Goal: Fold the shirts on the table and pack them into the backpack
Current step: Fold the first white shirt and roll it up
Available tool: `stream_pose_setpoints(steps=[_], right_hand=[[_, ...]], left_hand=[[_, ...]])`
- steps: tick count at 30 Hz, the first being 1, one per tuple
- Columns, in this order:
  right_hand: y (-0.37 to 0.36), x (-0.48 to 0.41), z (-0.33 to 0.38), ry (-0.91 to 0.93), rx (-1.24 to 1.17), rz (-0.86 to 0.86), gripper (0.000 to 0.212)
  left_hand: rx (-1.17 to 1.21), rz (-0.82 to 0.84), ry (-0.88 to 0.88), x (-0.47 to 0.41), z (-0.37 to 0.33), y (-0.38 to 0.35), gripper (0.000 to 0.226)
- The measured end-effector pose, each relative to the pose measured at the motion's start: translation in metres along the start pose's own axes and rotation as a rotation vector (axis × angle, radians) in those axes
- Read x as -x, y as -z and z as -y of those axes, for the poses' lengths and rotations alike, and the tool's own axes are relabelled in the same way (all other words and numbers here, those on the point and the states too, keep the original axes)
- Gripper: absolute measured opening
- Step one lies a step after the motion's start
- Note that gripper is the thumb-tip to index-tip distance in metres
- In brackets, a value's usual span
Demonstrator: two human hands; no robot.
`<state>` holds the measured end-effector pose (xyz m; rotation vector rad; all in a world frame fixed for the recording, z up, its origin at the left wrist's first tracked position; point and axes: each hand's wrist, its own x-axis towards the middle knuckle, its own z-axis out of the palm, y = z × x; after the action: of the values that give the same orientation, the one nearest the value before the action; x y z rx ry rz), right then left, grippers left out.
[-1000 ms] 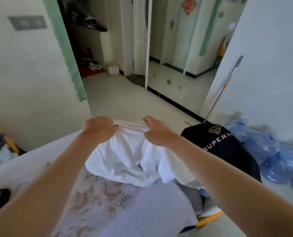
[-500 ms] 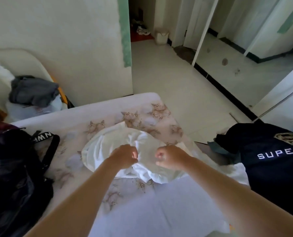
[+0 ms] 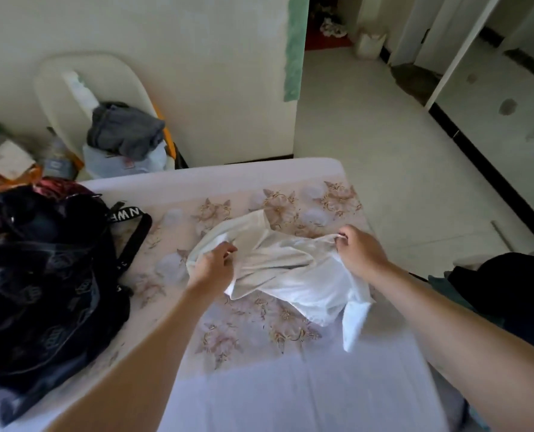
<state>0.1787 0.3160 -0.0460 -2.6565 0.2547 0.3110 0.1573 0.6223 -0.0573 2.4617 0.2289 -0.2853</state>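
A crumpled white shirt (image 3: 287, 269) lies in the middle of the table (image 3: 259, 385), which has a floral cloth. My left hand (image 3: 211, 265) grips the shirt's left edge. My right hand (image 3: 357, 251) pinches its upper right edge, with the fabric stretched between the two. One sleeve hangs down toward the near right. A black patterned backpack (image 3: 41, 282) stands open on the table's left side, its strap reaching toward the shirt. A black shirt (image 3: 509, 285) with white lettering lies off the table's right edge.
A pale chair (image 3: 57, 76) behind the table carries grey clothes (image 3: 125, 129). Clutter (image 3: 7, 160) fills the far left corner. Tiled floor (image 3: 384, 157) and a doorway lie beyond the table's far right corner.
The shirt came down from the air onto the table. My hands, close together half a second ago, have moved apart and spread the fabric. The view has swung left, showing more of the backpack.
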Motion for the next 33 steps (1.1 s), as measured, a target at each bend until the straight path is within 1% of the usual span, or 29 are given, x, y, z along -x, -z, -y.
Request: stream_pose_setpoints(steps=[1,2,3,4,5,6,7,8,9,10,11,12,14,15,16,18,19,20,22,23,24,26,27,29,30,31,33], right_hand=[[0.0,-0.005,0.0,0.017,0.105,-0.038,0.018],[-0.003,-0.006,0.002,0.071,0.21,-0.07,0.034],[-0.009,-0.005,0.006,0.157,0.251,-0.103,0.044],[-0.017,-0.004,0.012,0.27,0.23,-0.136,0.048],[-0.024,-0.001,0.019,0.404,0.185,-0.132,0.048],[-0.033,0.001,0.024,0.535,0.148,-0.106,0.045],[-0.042,0.002,0.028,0.641,0.128,-0.064,0.038],[-0.05,0.004,0.03,0.709,0.147,-0.025,0.027],[-0.056,0.005,0.031,0.735,0.186,0.004,0.017],[-0.061,0.007,0.031,0.702,0.241,0.022,0.02],[-0.066,0.007,0.029,0.612,0.305,0.042,0.029],[-0.07,0.006,0.028,0.51,0.353,0.042,0.037],[-0.073,0.003,0.027,0.364,0.379,-0.017,0.044],[-0.073,0.003,0.028,0.314,0.383,-0.041,0.043],[-0.072,0.003,0.031,0.268,0.393,-0.044,0.037],[-0.067,0.002,0.036,0.192,0.419,0.015,0.021],[-0.064,0.002,0.039,0.173,0.414,0.041,0.021],[-0.059,0.002,0.042,0.161,0.38,0.063,0.022],[-0.047,0.002,0.046,0.148,0.263,0.082,0.014],[-0.04,0.005,0.05,0.142,0.2,0.097,0.016],[-0.034,0.007,0.053,0.13,0.134,0.117,0.023],[-0.023,0.015,0.064,0.085,-0.059,0.139,0.034],[-0.016,0.019,0.071,0.046,-0.185,0.153,0.037],[-0.001,0.038,0.088,-0.024,-0.442,0.19,0.032],[0.007,0.048,0.097,-0.008,-0.514,0.23,0.028],[0.013,0.058,0.105,0.059,-0.488,0.273,0.027],[0.018,0.08,0.124,0.181,-0.461,0.345,0.032]], left_hand=[[-0.003,-0.069,-0.029,-0.004,-0.005,0.003,0.035],[-0.024,-0.102,-0.054,-0.006,-0.008,0.005,0.038],[-0.069,-0.121,-0.082,-0.007,-0.01,0.004,0.046],[-0.123,-0.155,-0.121,-0.006,-0.01,0.001,0.053],[-0.172,-0.189,-0.176,-0.005,-0.009,-0.005,0.055],[-0.205,-0.197,-0.236,-0.003,-0.005,-0.012,0.05],[-0.231,-0.16,-0.281,-0.002,-0.001,-0.02,0.039],[-0.259,-0.086,-0.292,0.0,0.004,-0.029,0.027],[-0.294,0.005,-0.266,0.003,0.007,-0.036,0.022],[-0.338,0.085,-0.218,0.006,0.013,-0.042,0.027],[-0.364,0.132,-0.163,0.009,0.018,-0.046,0.035],[-0.343,0.13,-0.116,0.011,0.025,-0.049,0.042],[-0.195,0.051,-0.034,0.016,0.028,-0.046,0.054],[-0.115,0.021,0.019,0.016,0.028,-0.042,0.059],[-0.038,-0.005,0.088,0.015,0.028,-0.038,0.059],[0.028,-0.056,0.182,0.011,0.029,-0.024,0.04],[0.016,-0.072,0.172,0.009,0.029,-0.015,0.032],[0.002,-0.081,0.141,0.008,0.027,-0.005,0.028],[0.016,-0.082,0.069,0.007,0.018,0.02,0.025],[0.045,-0.088,0.033,0.007,0.011,0.033,0.022],[0.074,-0.106,-0.002,0.008,0.003,0.045,0.02],[0.12,-0.165,-0.077,0.015,-0.014,0.072,0.018],[0.135,-0.185,-0.114,0.02,-0.021,0.085,0.017],[0.151,-0.216,-0.187,0.033,-0.034,0.114,0.016],[0.154,-0.24,-0.224,0.039,-0.042,0.129,0.015],[0.16,-0.263,-0.255,0.044,-0.049,0.143,0.015],[0.18,-0.286,-0.324,0.054,-0.063,0.168,0.014]])
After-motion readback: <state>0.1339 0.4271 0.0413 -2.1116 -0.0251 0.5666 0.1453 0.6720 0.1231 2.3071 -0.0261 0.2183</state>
